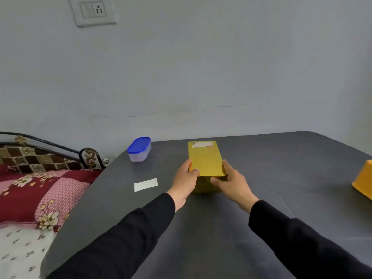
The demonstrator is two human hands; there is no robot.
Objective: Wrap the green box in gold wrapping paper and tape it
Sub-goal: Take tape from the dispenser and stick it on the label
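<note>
Spreading wide and dark grey under everything: the surface [221, 228], with a bed [30, 188] alongside its left edge. Lying near the middle of that surface, well back from the near edge: the box [204, 158], already covered in gold wrapping paper [207, 168] on every face in view, no green showing anywhere. Running its long axis away from the viewer toward the wall, tilted slightly to the right at the far end; showing a pale label patch at that far end and the crumpled near end face toward the camera.

Gripping the near-left corner: the left hand [186, 178], thumb curled over the top edge, the other fingers hidden down the left side. Gripping the near-right corner: the right hand [229, 181], thumb pressing on the near end face where the paper looks folded in, fingers wrapping round the right side.

Seemingly working on closing the near end. Doing it well probably means pressing the end flaps flat and tight against the box, creasing along the edges so no slack bunches up, and keeping one hand pinning the fold while the other fetches tape. Holding the box down firmly, since shiny paper is likely to slip and spring open.

Sitting well apart at the far right edge: an orange container [363, 181]. Standing near the far-left corner: a blue-lidded tub [139, 149]. Lying flat left of the left hand: a small white strip [146, 184], possibly tape or its backing, too indistinct to say.
</note>
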